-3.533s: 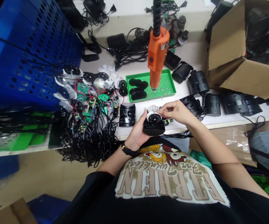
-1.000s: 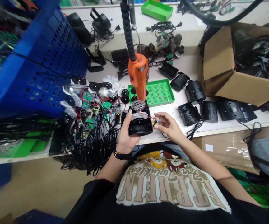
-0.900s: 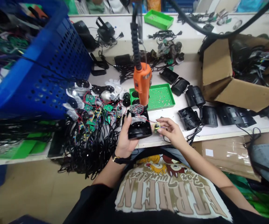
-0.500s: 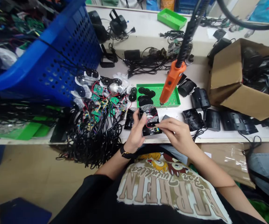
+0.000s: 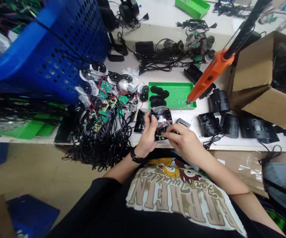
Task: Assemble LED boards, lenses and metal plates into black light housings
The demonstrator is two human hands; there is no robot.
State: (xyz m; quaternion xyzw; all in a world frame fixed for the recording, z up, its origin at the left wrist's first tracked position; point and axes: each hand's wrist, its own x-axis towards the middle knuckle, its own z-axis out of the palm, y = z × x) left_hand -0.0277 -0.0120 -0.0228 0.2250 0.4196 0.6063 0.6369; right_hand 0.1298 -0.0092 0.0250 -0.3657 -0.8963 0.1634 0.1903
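Left hand [image 5: 146, 137] closed, gripping a black plastic housing [image 5: 163, 133] above the bench edge, thumb across its left side. Black wrist strap with gold-coloured fitting [image 5: 137, 159] on that wrist. Right hand [image 5: 183, 140] curled, fingertips [image 5: 169, 135] at the housing's lower edge; whatever they pinch is hidden. Thin red wire [image 5: 160, 129] runs across the housing.

Just left of the housing: a second black housing [image 5: 140, 121]. Just right: one small grey square frame [image 5: 183, 123]. Behind: green perforated plastic tray [image 5: 180, 106] holding about five black discs [image 5: 157, 97]. Orange electric screwdriver [image 5: 209, 76] hangs tilted above it, tip near the tray. About four black housings [image 5: 232, 124] lie further right. Blue perforated crate [image 5: 58, 43] at left. Black shirt [image 5: 182, 201] print, inverted, roughly reads "ETRHEN".
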